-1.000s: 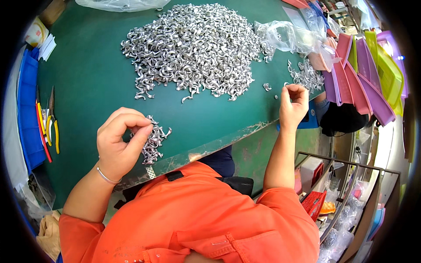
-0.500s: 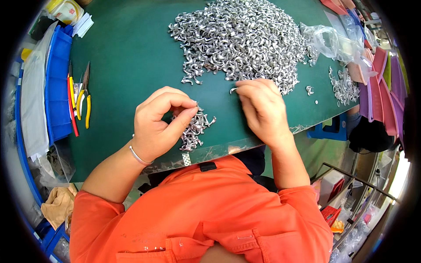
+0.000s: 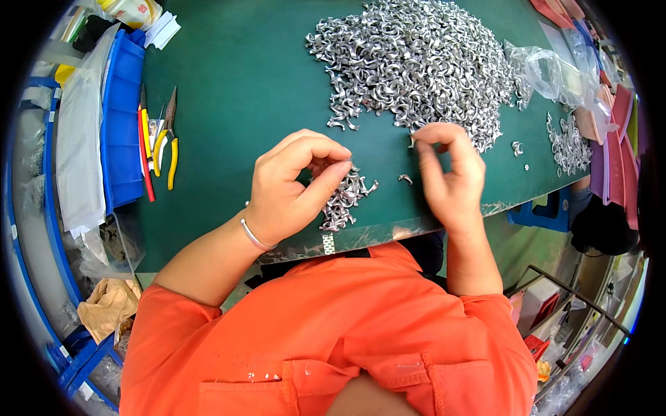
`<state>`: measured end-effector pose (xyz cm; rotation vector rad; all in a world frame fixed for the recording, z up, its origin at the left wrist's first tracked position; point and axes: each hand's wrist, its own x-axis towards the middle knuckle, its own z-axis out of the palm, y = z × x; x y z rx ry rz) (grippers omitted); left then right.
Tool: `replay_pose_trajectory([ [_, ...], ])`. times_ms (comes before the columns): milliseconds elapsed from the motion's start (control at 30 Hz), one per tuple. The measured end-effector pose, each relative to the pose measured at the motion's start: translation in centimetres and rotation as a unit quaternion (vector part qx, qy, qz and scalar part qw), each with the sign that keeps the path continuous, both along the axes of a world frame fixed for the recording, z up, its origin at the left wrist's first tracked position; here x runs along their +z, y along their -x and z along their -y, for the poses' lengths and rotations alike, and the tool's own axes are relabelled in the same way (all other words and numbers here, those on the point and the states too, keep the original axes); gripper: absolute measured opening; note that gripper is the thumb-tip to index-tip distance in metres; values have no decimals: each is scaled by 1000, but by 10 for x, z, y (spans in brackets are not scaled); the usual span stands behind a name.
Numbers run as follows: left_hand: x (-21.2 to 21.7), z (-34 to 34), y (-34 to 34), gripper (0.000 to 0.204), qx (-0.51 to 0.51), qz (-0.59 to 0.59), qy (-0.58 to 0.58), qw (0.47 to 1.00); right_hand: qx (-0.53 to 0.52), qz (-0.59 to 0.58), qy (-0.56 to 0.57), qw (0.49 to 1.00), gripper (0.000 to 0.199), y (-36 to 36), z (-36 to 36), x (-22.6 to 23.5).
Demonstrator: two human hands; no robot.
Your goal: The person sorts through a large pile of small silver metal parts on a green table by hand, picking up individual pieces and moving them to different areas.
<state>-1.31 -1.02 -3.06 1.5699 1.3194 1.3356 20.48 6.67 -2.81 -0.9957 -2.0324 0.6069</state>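
Left hand [image 3: 295, 182]: pinched together at the fingers, over the small pile [image 3: 340, 210], probably for easy reach; cannot tell if holding anything.
Right hand [image 3: 454, 177]: slightly parted at the fingers, perhaps around a metal piece [image 3: 412, 141], beside the heap [image 3: 416, 69].
Loose piece [image 3: 405, 179]: on the counter [image 3: 236, 97] between hands, long axis sideways, pointing slightly nearward at right.

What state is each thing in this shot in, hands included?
Large metal pile: loose, heaped
Small metal pile: loose, partly hidden
Single metal piece: lying apart from both piles
Left hand: grip pinched, contents unclear
Right hand: grip curled, full closure unclear
Pliers: lying, handles apart
Clear plastic bag: crumpled
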Motion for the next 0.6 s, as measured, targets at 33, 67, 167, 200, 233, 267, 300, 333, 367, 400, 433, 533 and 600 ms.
replay_pose_trajectory([
  [33,1,0,2,16,-10,-7,10,1000,-21,-10,16,1000,15,-5,-1,2],
  [67,1,0,2,16,-12,-10,11,1000,-23,-21,36,999,15,-9,-1,4],
  [167,0,1,0,15,-16,-13,15,1000,36,5,48,998,15,-12,12,1],
  [200,-1,0,1,15,-15,-9,18,1000,53,27,31,998,16,-9,17,3],
  [233,-3,1,2,14,-13,-5,21,1000,82,62,23,994,18,-9,20,2],
  [267,-2,1,3,13,-15,-4,13,1000,100,60,-1,993,18,-11,22,-2],
  [300,-2,0,1,13,-6,6,26,1000,116,63,-28,991,19,-15,21,-7],
  [333,-3,2,2,12,-7,5,23,1000,119,50,-43,991,19,-16,23,-12],
  [367,-4,1,2,12,-7,6,15,1000,122,42,-62,990,19,-17,22,-13],
  [400,-4,1,1,12,-7,8,15,1000,114,42,-60,991,18,-16,21,-9],
  [433,-4,1,0,12,-5,9,15,1000,102,26,-73,992,19,-21,15,-6],
  [533,-4,2,-5,11,24,37,19,999,-65,39,-233,970,16,-53,-35,14],
  [600,-4,1,-6,11,32,54,19,998,-206,23,-292,934,13,-84,-83,31],
])
